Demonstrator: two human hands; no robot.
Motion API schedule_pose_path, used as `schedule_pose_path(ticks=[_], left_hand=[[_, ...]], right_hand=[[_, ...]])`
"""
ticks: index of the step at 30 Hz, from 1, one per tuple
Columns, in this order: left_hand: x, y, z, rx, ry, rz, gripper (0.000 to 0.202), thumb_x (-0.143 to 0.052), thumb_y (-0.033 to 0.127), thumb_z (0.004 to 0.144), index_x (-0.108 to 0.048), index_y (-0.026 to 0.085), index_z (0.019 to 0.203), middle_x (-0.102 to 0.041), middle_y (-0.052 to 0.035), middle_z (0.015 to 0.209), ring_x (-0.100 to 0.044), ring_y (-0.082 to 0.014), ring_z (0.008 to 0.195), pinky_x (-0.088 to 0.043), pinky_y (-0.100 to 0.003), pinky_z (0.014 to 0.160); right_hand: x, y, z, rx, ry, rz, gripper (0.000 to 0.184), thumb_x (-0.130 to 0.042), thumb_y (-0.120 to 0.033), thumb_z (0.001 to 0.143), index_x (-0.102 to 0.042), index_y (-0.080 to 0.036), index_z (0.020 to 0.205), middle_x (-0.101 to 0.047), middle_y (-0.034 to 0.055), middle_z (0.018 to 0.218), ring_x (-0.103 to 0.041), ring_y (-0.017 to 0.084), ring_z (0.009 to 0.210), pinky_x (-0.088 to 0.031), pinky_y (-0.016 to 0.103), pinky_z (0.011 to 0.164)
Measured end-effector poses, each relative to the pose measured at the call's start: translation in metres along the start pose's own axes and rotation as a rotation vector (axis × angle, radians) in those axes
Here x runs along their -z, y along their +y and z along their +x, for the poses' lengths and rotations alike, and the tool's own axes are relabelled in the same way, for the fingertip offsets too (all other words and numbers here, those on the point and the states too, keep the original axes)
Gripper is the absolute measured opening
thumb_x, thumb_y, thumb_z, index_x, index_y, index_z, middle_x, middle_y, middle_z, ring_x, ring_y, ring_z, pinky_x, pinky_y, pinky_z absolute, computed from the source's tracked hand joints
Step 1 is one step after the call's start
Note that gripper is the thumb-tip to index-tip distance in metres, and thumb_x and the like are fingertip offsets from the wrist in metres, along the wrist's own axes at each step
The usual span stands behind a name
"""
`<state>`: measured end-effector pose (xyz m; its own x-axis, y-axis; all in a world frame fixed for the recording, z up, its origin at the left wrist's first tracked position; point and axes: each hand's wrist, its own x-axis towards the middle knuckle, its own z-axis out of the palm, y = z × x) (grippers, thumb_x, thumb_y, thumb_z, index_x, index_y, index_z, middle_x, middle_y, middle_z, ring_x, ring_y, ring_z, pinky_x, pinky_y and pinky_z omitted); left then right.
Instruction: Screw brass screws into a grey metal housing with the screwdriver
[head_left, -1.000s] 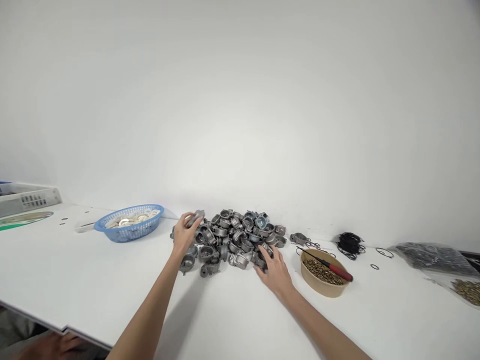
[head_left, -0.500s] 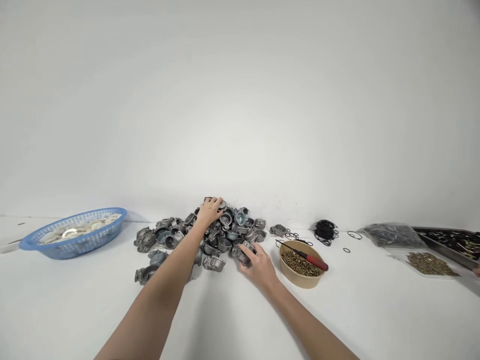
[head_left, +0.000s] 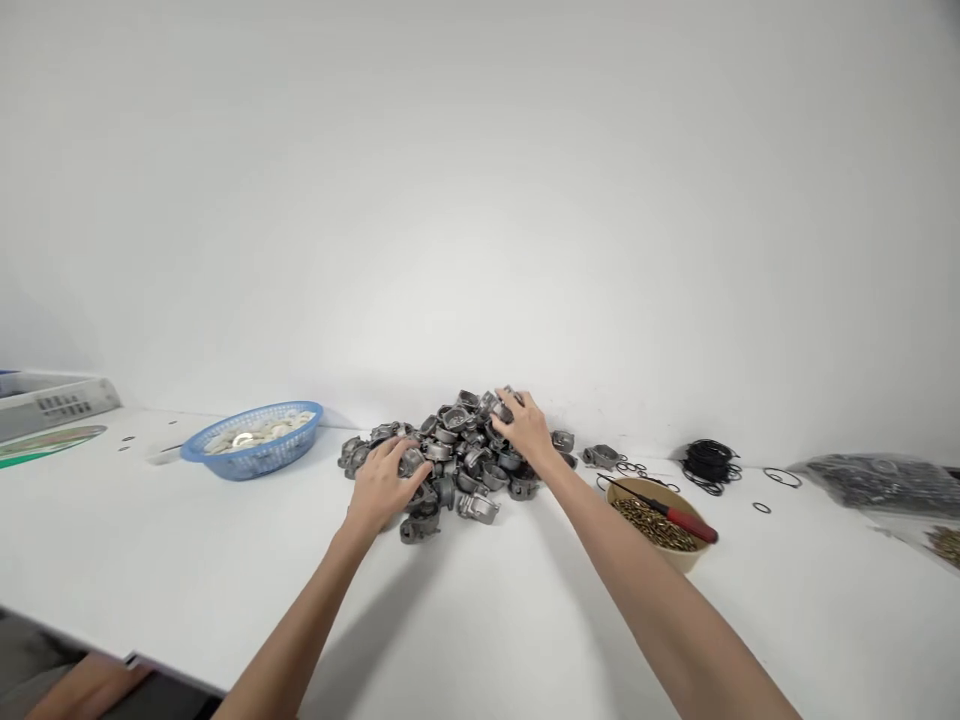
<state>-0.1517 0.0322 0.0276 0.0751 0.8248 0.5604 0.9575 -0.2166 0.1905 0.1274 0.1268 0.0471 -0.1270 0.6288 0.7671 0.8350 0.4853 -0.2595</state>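
Dozens of grey cast-metal housings (head_left: 457,455) lie heaped in a pile near the far edge of the white tabletop (head_left: 172,560), close against the wall. Both of the person's hands are on that pile. The left hand (head_left: 386,483) lies palm down on the near left side of the heap, fingers spread wide and draped over several housings; whether any one piece is gripped I cannot tell. The right hand (head_left: 527,427) reaches across to the far top of the heap, fingers curled over a housing there, though a firm grip cannot be made out.

Just right of the pile stands a tan paper bowl (head_left: 660,560) filled with brass-coloured screws (head_left: 651,524), and a red-handled screwdriver (head_left: 679,519) rests across its rim. Beyond the bowl, toward the far edge, loose black O-rings (head_left: 705,463) lie bundled and scattered. Farther right sits a clear bag of dark small parts (head_left: 874,487). Well to the left of the pile, a blue plastic basket (head_left: 251,455) holds pale round discs (head_left: 251,437), and a grey crate (head_left: 52,400) sits at the far left corner.
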Motion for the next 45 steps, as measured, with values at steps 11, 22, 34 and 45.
schedule_pose_path(ticks=[11,22,34,45], left_hand=[[-0.033,-0.014,-0.073,0.255,-0.208,-0.047,0.1,-0.055,0.084,0.071,-0.031,0.033,0.153,-0.038,-0.0099,0.154,-0.021,-0.0462,0.144,-0.036,-0.06,0.106],[-0.037,0.002,-0.075,0.087,-0.214,-0.024,0.061,-0.066,0.049,0.079,-0.047,0.03,0.134,-0.057,-0.0092,0.13,-0.051,-0.0313,0.12,-0.05,-0.039,0.084],[-0.034,-0.012,-0.069,-0.01,-0.147,-0.094,0.049,-0.072,0.047,0.075,-0.055,0.03,0.117,-0.066,-0.0044,0.111,-0.059,-0.0284,0.106,-0.051,-0.036,0.081],[-0.018,-0.013,-0.066,0.055,-0.004,-0.218,0.058,-0.064,0.063,0.08,-0.056,0.029,0.126,-0.065,-0.0051,0.117,-0.062,-0.0284,0.107,-0.053,-0.037,0.086]], right_hand=[[-0.034,-0.027,0.053,0.048,-0.243,-0.038,0.029,-0.058,-0.033,0.098,-0.06,-0.02,0.124,-0.06,0.0096,0.129,-0.063,0.022,0.107,-0.055,0.043,0.091],[0.008,-0.023,0.005,0.026,-0.232,0.01,0.041,-0.038,-0.029,0.101,-0.057,-0.02,0.136,-0.053,0.0155,0.137,-0.059,0.025,0.117,-0.049,0.04,0.098],[-0.009,-0.069,-0.147,0.151,-0.383,-0.025,0.046,-0.061,-0.034,0.09,-0.058,-0.033,0.136,-0.066,0.0112,0.111,-0.067,0.028,0.092,-0.055,0.038,0.078],[-0.017,-0.05,-0.146,0.089,-0.32,0.127,0.034,-0.045,-0.03,0.1,-0.06,-0.029,0.131,-0.063,0.0075,0.115,-0.066,0.021,0.094,-0.057,0.031,0.079]])
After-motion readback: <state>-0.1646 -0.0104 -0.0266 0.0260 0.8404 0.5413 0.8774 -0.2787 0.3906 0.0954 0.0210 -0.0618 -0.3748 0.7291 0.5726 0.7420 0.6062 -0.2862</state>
